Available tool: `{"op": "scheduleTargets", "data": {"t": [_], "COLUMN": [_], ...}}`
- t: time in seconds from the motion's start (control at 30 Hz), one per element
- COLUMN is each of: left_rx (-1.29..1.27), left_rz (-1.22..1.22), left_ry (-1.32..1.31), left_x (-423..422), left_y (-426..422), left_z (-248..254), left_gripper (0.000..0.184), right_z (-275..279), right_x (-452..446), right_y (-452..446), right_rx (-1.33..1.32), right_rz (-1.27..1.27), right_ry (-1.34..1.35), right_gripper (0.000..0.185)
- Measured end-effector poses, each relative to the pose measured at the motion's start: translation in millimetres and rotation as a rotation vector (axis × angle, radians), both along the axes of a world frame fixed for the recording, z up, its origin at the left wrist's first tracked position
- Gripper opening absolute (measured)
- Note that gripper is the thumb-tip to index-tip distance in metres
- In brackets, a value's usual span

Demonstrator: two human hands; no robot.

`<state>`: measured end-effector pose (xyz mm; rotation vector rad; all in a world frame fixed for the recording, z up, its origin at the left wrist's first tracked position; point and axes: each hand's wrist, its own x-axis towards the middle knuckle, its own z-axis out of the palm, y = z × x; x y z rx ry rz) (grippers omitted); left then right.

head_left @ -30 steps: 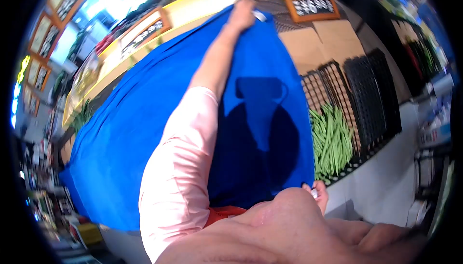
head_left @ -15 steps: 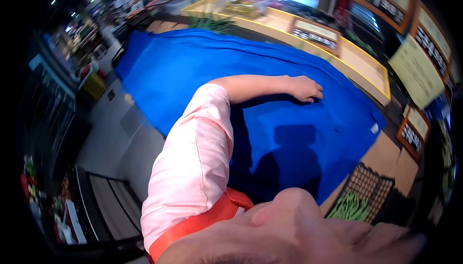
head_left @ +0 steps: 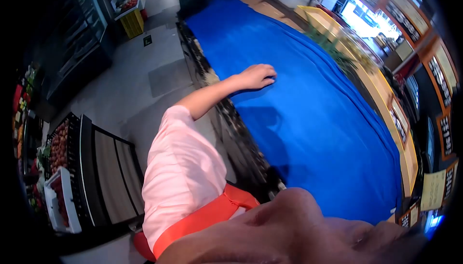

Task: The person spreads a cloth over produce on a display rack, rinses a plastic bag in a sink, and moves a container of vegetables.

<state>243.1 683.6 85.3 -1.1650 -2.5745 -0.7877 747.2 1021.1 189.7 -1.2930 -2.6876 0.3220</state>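
Note:
My left hand point(head_left: 259, 76), at the end of a pink-sleeved arm, is palm down on a large blue cloth point(head_left: 308, 133). Its fingers bend slightly and touch or hover just over the fabric. I see no fold gathered in them. The cloth lies spread along a long display counter, mostly smooth, with ripples running down its far right side. My right hand is out of the picture.
A yellow-edged wooden tray point(head_left: 374, 83) borders the cloth's right side, with green leaves point(head_left: 333, 51) beside it. Framed signs point(head_left: 436, 76) stand at right. To the left are the grey floor point(head_left: 137, 78) and a dark rack point(head_left: 111, 167) with a white crate point(head_left: 61, 201).
My view has swung left, bringing more floor and the counter's near edge into sight. My left hand has shifted over the cloth toward that near edge.

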Motion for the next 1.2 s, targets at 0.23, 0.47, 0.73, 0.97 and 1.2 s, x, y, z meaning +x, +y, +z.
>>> {"op": "scheduleTargets", "data": {"t": [0.23,0.47,0.73,0.97,1.2], "left_rx": [0.144,0.338,0.176,-0.119,-0.410], "left_rz": [0.420,0.794,0.716,0.590,0.539], "left_ry": [-0.097,-0.322,-0.285,-0.186,-0.070], "left_x": [-17,-50,-203,-381,-462], "left_y": [-322,-483,-519,-543,-534], "left_z": [-64,-89,-58,-79,-109], "left_gripper": [0.022,0.022,0.024,0.026,0.028], "right_z": [30,52,28,38,95], "right_x": [-203,-346,-492,-609,-717], "right_y": [-163,-293,-371,-437,-531], "right_rx": [0.289,-0.604,-0.907,-0.928,-0.772], "right_rz": [1.019,0.864,1.024,0.994,0.914], "right_ry": [0.246,0.317,0.371,0.359,0.312], "right_gripper": [0.028,0.023,0.025,0.028,0.025]}}
